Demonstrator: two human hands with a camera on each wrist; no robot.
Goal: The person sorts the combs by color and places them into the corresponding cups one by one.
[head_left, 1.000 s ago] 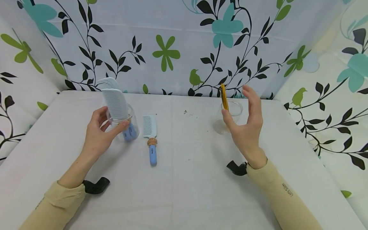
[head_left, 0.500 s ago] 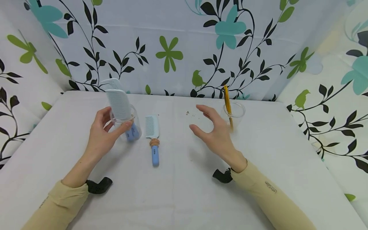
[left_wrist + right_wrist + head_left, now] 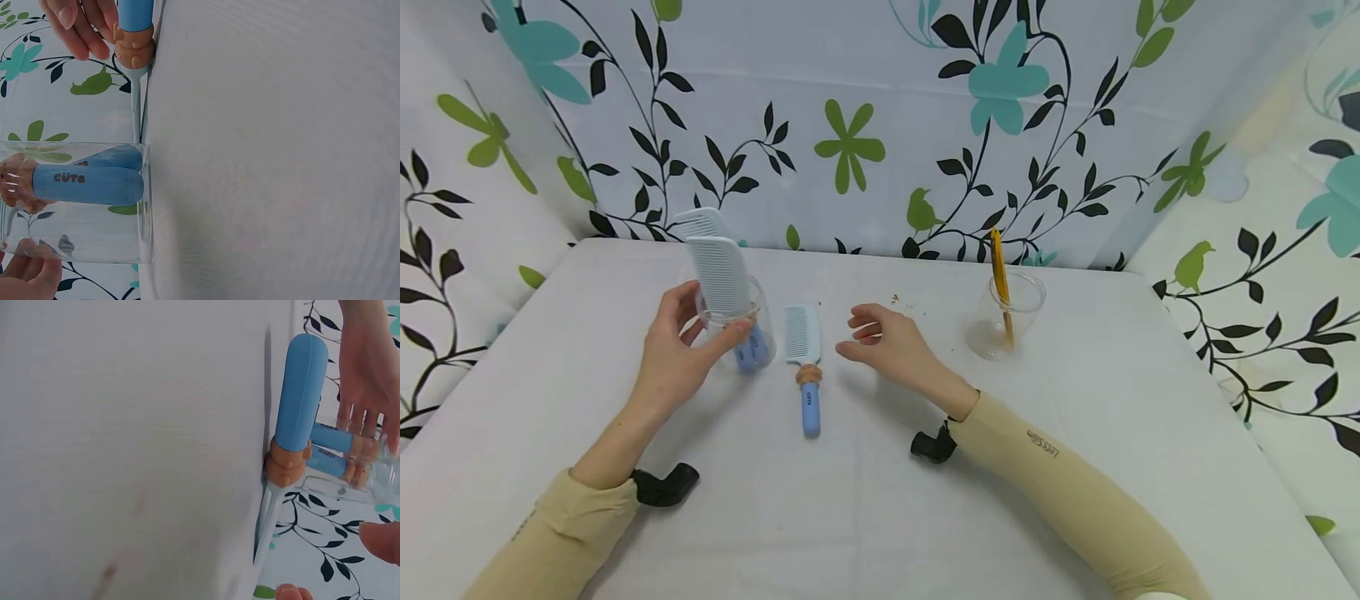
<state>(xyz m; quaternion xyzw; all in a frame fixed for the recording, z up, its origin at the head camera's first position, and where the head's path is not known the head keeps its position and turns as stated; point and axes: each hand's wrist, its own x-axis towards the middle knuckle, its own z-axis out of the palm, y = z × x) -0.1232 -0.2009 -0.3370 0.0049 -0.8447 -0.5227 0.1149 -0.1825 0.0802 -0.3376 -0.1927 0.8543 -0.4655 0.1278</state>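
Note:
In the head view, my left hand [image 3: 679,357] holds a clear cup [image 3: 94,240] near its rim, fingers and thumb around it. Two light-blue combs [image 3: 721,275] stand in that cup, teeth up; their blue handles [image 3: 87,184], marked "CUTE", show through the wall in the left wrist view. Flat on the table just right of the cup lies another comb [image 3: 810,407] with a blue handle and a brown figure at its neck. My right hand [image 3: 901,348] hovers to the right of this comb, fingers loosely bent, holding nothing and apart from it.
A second clear cup [image 3: 985,333] stands at the right with a slim yellow thing [image 3: 1000,271] leaning in it; its kind is unclear. Small brown crumbs [image 3: 895,299] dot the white table [image 3: 850,517]. A patterned cloth [image 3: 880,75] rises behind.
My right hand has let go of the yellow thing, which now leans in the right cup, and has come left toward the lying comb. The left hand keeps its hold on its cup.

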